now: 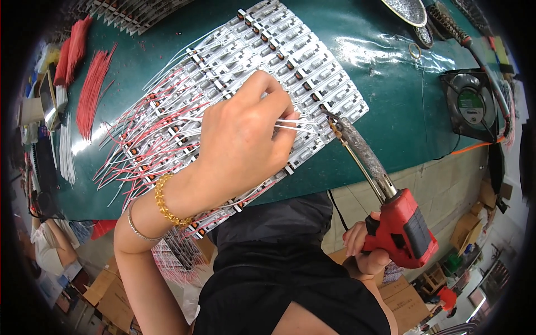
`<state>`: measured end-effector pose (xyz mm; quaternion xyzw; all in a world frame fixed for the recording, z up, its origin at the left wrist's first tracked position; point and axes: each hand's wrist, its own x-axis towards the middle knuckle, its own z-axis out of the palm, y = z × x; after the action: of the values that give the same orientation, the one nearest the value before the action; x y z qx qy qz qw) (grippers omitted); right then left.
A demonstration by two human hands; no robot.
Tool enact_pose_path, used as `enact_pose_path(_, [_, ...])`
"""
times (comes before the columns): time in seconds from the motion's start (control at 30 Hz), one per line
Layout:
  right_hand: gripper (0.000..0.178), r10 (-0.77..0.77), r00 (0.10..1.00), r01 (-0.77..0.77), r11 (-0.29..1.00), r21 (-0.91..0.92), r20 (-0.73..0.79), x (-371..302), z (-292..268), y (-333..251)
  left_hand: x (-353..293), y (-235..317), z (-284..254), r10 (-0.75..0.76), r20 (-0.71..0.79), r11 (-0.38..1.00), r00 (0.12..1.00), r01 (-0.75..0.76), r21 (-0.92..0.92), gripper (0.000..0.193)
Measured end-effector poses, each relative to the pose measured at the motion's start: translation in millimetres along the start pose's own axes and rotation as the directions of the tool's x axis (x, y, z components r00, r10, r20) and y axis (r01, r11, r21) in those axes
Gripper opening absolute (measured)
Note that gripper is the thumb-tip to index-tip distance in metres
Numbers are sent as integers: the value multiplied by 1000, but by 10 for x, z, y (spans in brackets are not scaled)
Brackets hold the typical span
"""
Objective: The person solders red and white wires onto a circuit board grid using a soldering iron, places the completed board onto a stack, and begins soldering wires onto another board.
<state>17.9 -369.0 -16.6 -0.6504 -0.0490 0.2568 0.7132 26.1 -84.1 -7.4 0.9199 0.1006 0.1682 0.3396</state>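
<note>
My left hand [245, 128] is closed in a pinch on several white wires [287, 121]. Their ends reach the row of small pads near the right side of a large panel of silvery-white circuit boards [318, 64]. Red and white wires [148, 139] fan out from the panel's left part. A red-and-black soldering gun [410, 229] is gripped by my right hand [364, 245], its fingers partly hidden behind the handle. The gun's dark tip [330, 118] meets the boards close to the white wire ends; whether it touches them I cannot tell.
On the green workbench [391, 137] lie a bundle of red wires [92, 97] and a bundle of white wires [66, 153] at left. A black fan [470, 106] stands at right. A metal dish [406, 10] and coiled iron holder [446, 21] sit far right. Cardboard boxes [405, 304] stand below.
</note>
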Motion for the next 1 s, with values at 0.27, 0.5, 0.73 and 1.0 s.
enact_pose_path(0.27, [93, -55, 998, 54, 998, -35, -24, 68, 165, -177, -14, 53, -57, 13, 89, 996, 996, -6, -86, 8])
enact_pose_path(0.5, [90, 45, 998, -43, 998, 50, -43, -197, -272, 188, -60, 115, 22, -40, 74, 999, 996, 42, -29, 8])
enact_pose_path(0.73, [45, -100, 966, 188, 904, -384, 237, -108, -340, 30, -79, 98, 53, -15, 34, 1000, 999, 15, -2, 9])
enact_pose_path(1.0, [66, -109, 985, 141, 955, -261, 135, -91, -226, 79, -103, 91, 56, 2, 19, 999, 1000, -3, 38, 8])
